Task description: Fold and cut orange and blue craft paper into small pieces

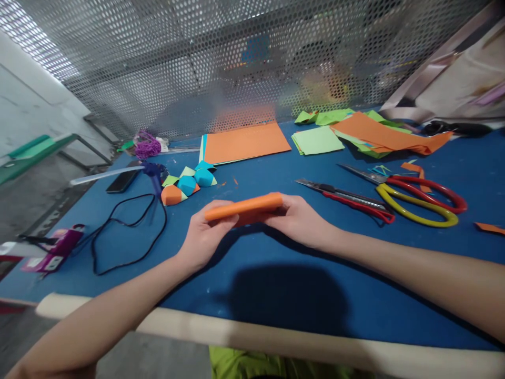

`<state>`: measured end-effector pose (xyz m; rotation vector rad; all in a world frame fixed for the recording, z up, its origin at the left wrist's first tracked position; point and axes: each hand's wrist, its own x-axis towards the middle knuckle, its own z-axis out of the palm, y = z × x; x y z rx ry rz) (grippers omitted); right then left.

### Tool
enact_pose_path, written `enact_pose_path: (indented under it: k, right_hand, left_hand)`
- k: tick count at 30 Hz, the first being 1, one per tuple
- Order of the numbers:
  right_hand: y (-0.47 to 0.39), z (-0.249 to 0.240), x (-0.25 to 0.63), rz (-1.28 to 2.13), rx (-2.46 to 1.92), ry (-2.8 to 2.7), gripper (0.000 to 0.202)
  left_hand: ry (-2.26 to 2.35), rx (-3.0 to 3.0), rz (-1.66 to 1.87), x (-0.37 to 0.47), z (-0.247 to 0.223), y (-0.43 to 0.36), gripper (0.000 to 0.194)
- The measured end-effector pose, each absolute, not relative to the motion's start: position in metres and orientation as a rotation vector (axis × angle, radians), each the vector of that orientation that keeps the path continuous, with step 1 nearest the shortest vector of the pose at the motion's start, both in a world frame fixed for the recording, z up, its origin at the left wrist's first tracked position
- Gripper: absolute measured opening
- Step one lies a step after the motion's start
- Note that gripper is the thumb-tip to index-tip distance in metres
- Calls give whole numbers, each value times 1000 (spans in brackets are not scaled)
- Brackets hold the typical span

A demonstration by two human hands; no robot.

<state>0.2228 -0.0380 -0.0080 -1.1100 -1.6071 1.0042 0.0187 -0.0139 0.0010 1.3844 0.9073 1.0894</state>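
Observation:
A piece of orange paper (252, 206), folded or curled over so its rounded edge faces me, is held just above the blue table. My left hand (207, 229) grips its left end, thumb in front. At its right end my right hand (294, 218) is closed on it, with some fingers hidden behind or under the paper. Beyond my left hand sit several small folded paper shapes (187, 184) in orange, blue and green. To the right of my right hand lie a red utility knife (355, 200) and scissors (418, 197) with red and yellow handles.
On the blue table (252, 284), an orange sheet stack (246, 142), light green squares (317, 141) and paper scraps (390, 134) lie along the perforated metal screen (189, 68). At left are a glue gun (153, 176), its black cord (130, 197), a phone (123, 180) and a purple power strip (59, 250).

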Motion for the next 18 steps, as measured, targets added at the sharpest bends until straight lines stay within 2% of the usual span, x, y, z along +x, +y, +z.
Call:
enact_pose_path:
  k: [4,12,16,18]
  right_hand:
    - [-32,-15,230,891,-1161,-1726,10]
    - [-31,-16,228,832,-1167,-1705,7]
    - [-31,-12,228,977,-1148,-1535,4]
    - [-30,-12,227,1097,-1140,-1390,13]
  left_hand:
    - [984,1531,925,16,3,-8,18]
    - [1035,1620,914,21,-1,-6,13]
    - [920,1313,938,23,-1,-6,26]
    - [862,1111,946,23,4,-6,31]
